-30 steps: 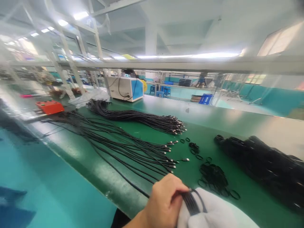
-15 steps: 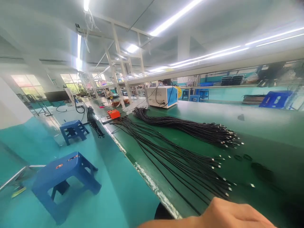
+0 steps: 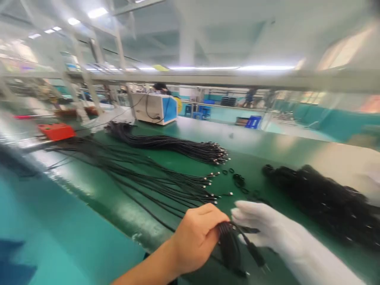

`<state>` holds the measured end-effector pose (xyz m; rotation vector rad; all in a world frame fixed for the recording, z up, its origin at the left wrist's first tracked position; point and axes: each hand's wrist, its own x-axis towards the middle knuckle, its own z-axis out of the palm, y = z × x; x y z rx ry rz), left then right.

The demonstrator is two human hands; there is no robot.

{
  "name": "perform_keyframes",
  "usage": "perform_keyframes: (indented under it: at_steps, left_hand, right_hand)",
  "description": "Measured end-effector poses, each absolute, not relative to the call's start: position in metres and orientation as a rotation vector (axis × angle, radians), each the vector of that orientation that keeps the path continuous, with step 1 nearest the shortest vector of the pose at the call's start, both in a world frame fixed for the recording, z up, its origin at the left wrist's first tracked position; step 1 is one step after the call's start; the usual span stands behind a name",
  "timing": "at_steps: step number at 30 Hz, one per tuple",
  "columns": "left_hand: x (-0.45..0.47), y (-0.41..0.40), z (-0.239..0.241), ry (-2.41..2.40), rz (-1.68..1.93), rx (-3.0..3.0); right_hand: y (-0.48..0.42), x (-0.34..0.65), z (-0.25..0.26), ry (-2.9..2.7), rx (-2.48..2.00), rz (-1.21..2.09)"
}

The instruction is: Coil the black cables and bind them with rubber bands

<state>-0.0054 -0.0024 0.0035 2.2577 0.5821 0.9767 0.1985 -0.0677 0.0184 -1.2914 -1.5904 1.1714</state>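
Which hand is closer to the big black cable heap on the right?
Right. The gloved right hand is just left of the black cable heap; the bare left hand, holding a black cable bundle, is farther left.

The bare left hand is curled closed; the white-gloved right hand has fingers extended.

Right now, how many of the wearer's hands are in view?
2: the bare left hand gripping a looped black cable bundle, and the white-gloved right hand beside it. Some fingers are hidden.
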Motion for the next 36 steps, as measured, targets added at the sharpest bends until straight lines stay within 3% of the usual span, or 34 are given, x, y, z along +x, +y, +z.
perform_keyframes:
  at_steps: [3,11,26,36]
  left_hand:
    - [-0.007,0.005,0.005,0.565,0.887,2.232]
    - [-0.003,0.007,0.008,0.715,0.83,2.085]
    - [0.015,0.019,0.002,0.971,0.602,1.509]
    - [0.027,0.019,-0.005,1.233,0.536,1.629]
  right_hand:
    - [-0.056,0.184,0.02,-1.557,-1.318,1.21]
    - [-0.036,0.155,0.014,-1.317,-1.056,1.782]
    - [-0.015,0.174,-0.022,-1.154,-0.659,1.97]
    - [-0.02,0.162,-0.031,-1.128,-0.757,1.916]
